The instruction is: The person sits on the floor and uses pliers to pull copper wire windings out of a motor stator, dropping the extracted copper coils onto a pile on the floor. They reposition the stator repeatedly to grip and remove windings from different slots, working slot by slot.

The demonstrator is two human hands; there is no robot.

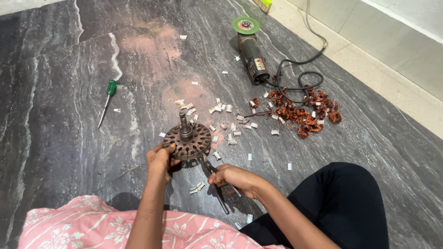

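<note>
Left hand [160, 159] grips the heavy, rigid slotted stator core [188, 140] by its near-left rim; right hand [236, 179] clenches what appear to be pliers [216, 180].

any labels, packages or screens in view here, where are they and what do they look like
Label on the angle grinder: far side of the floor, a small red, white and yellow patch on the dark body below the green disc.
Yellow-green package edge: top of the picture, cut off by the frame, ribbed side; kind unclear.
No screens or signs.
</note>
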